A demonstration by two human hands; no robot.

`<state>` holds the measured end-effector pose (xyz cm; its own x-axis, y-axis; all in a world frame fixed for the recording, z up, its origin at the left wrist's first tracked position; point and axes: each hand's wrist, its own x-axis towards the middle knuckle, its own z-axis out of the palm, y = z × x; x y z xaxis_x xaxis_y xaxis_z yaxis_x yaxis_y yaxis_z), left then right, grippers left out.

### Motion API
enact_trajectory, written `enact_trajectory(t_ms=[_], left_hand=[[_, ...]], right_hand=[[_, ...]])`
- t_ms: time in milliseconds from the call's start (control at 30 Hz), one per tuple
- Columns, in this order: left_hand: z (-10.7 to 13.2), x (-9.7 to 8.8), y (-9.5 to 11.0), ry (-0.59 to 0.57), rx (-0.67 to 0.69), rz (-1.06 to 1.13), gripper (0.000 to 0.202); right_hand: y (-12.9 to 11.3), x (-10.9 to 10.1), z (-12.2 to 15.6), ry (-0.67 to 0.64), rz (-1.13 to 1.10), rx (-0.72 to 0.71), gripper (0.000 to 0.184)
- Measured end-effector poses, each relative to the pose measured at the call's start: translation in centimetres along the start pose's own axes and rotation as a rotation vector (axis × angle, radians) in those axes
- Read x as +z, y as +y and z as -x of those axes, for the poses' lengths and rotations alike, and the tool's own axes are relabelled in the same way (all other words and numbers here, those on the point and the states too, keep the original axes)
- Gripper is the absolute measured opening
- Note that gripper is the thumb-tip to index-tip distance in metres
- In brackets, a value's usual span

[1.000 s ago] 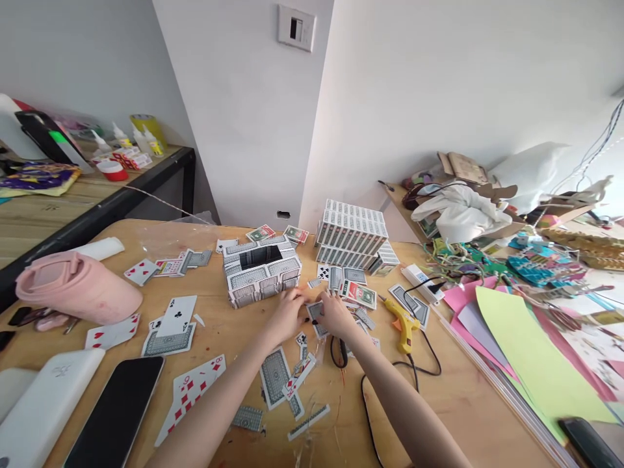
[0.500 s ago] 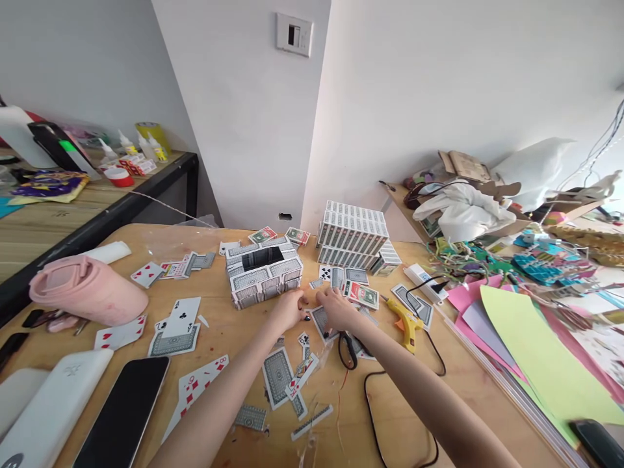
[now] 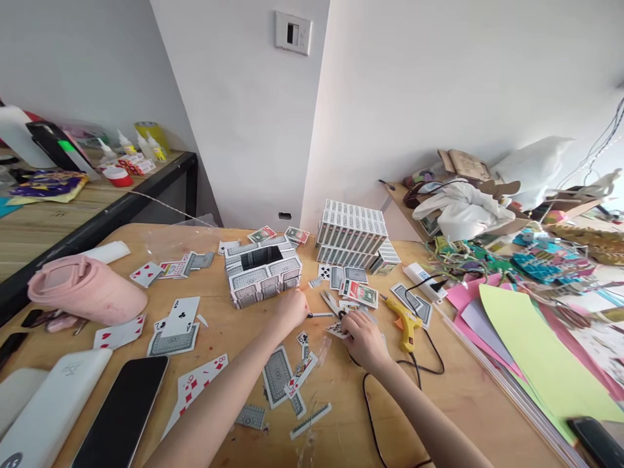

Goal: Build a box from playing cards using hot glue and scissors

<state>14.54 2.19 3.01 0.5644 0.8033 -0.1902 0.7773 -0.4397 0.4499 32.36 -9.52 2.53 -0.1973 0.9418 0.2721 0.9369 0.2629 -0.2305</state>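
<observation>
My left hand (image 3: 291, 309) is closed just in front of a box covered in playing cards (image 3: 266, 276) with a dark rectangular opening in its top. A narrow strip of playing card (image 3: 322, 315) sticks out from its fingertips towards the right. My right hand (image 3: 364, 337) is wrapped round the handles of a pair of scissors (image 3: 332, 303). The blades point away to the upper left, slightly apart, close to the strip. Loose playing cards lie under and beside the right hand, partly hidden by it. Cut card pieces (image 3: 277, 374) lie between my forearms.
A yellow glue gun (image 3: 405, 325) with a black cord lies right of my right hand. Card boxes (image 3: 353, 234) are stacked at the back. A phone (image 3: 121, 413), a white power bank (image 3: 61, 406) and a pink roll (image 3: 88, 289) lie left; coloured paper (image 3: 541, 351) lies right.
My right hand has moved right and nearer to me, and now grips the scissors that lay on the table. A strip now shows at my left fingertips.
</observation>
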Motion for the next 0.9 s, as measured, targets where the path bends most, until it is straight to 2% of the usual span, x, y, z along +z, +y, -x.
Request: enact_trajectory(t_ms=[133,300,433,533,633,733,800,900], left_hand=[[1.0,-0.3,1.2,0.017,0.082,-0.09,0.017],[1.2,-0.3,3.4,-0.06,0.18,-0.211,0.02],[0.6,-0.8,4.4,-0.115,0.205,-0.266,0.019],[0.2,-1.2,4.3,-0.149,0.185,-0.281,0.014],[0.3,-1.6,3.8,-0.175,0.15,-0.269,0.012],[1.1,-2.8,3.1,-0.181,0.133,-0.232,0.012],[2.0,-4.7,2.4,-0.171,0.128,-0.203,0.01],[3.1,-9.0,0.9,-0.056,0.108,-0.152,0.013]], right_hand=[[0.0,0.3,2.4,0.025,-0.079,-0.111,0.031],[-1.2,1.4,3.6,0.026,-0.038,-0.184,0.044],[-2.0,2.6,3.8,0.035,0.018,-0.197,0.046],[-2.0,2.4,3.7,0.05,-0.052,-0.162,0.047],[-1.9,1.6,3.2,0.134,-0.249,-0.015,0.042],[-1.6,0.6,2.4,0.241,-0.486,0.327,0.03],[-1.3,-0.1,1.6,0.281,-0.658,0.525,0.029],[-0.9,-1.1,0.2,0.32,-0.878,0.641,0.034]])
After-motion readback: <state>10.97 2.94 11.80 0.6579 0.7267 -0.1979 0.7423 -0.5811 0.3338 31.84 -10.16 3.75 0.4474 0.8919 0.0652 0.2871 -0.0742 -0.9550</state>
